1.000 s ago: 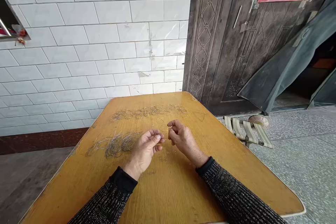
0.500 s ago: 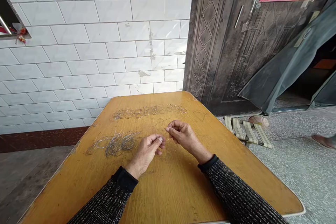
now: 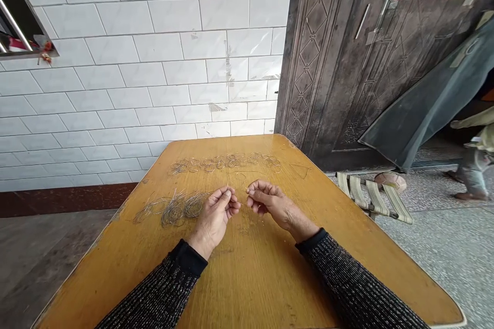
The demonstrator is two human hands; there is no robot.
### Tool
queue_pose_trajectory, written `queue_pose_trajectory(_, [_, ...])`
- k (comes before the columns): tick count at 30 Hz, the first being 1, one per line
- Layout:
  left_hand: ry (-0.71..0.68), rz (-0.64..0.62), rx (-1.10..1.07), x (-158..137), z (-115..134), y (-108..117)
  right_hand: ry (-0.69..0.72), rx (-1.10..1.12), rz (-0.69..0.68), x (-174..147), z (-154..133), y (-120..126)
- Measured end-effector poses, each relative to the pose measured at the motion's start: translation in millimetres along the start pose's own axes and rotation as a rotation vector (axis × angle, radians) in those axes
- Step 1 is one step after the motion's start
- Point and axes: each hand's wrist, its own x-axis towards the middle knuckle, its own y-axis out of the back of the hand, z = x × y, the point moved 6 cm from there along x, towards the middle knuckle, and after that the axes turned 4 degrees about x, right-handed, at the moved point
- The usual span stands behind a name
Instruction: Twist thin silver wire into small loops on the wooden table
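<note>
Above the middle of the wooden table (image 3: 247, 277), my left hand (image 3: 216, 216) and my right hand (image 3: 272, 204) face each other a small gap apart. Both are closed in a pinch on a thin wire (image 3: 244, 204), which shows faintly between the fingers. Just left of my left hand lie loose bundles of thin wire (image 3: 173, 209), partly coiled and tangled. Farther back, a row of small wire loops (image 3: 226, 162) stretches across the table. A bent piece of wire (image 3: 301, 170) lies alone to the right of that row.
A white tiled wall (image 3: 162, 72) stands behind the table, with a dark carved door (image 3: 320, 61) on the right. A folding stool with striped straps (image 3: 376, 195) is beside the table's right edge. A person (image 3: 476, 159) is at the doorway by a grey curtain (image 3: 432, 97).
The view has shifted slightly, so the scene sits farther right. My hands remain close together, with the wire between them in a different position. A person has come into view at the right.
</note>
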Motion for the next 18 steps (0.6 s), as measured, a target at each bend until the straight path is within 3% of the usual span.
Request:
queue_pose_trajectory(6, [-0.017,-0.009,0.086,-0.3,3.7,0.3,-0.004,-0.041,-0.106,-3.0,0.7,-4.7])
queue_pose_trajectory(13, [-0.077,0.000,0.247,0.7,6.6,4.2,0.015,-0.071,-0.006,-1.5,-1.1,0.3])
queue_pose_trajectory(18, [-0.078,-0.013,0.330,1.1,4.6,3.5,0.023,-0.103,-0.016,-0.7,0.1,0.5])
